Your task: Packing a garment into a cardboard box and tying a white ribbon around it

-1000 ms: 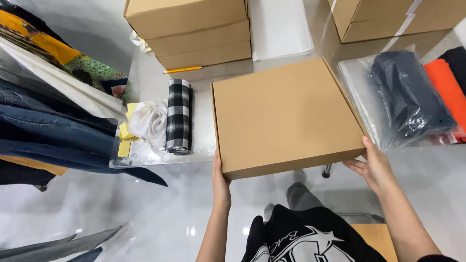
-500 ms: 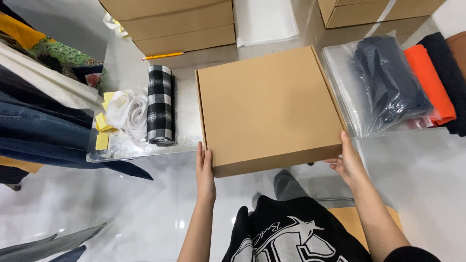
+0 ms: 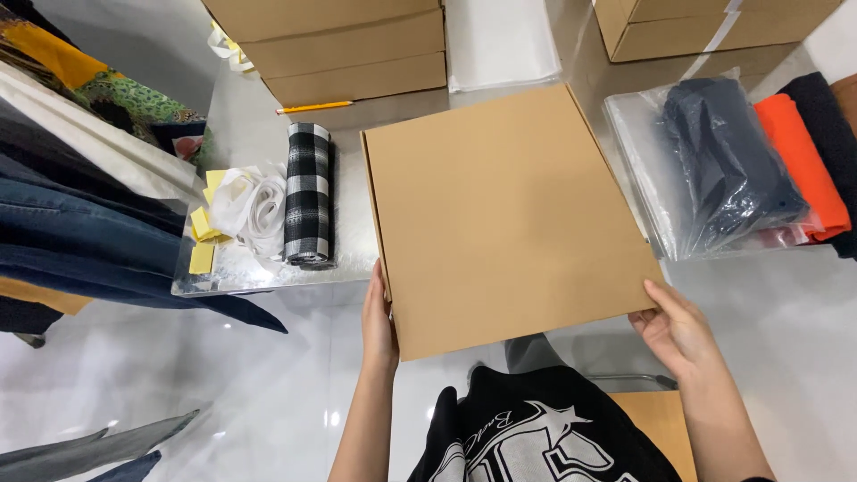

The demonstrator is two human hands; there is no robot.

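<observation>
Shifted slightly since the earlier frame, the flat brown cardboard box (image 3: 504,219) is now seen squarer to the body, its near edge drawn over the edge of the counter (image 3: 241,134). It is gripped at the near left edge by the left hand (image 3: 378,323) and at the near right corner by the right hand (image 3: 677,328), fingers curled on the cardboard. Left of the box a rolled checked cloth (image 3: 309,195) is lying; right of it, bagged dark clothing (image 3: 728,165); beyond it, stacked boxes (image 3: 344,45). Handling of the box is judged ongoing, not released.
</observation>
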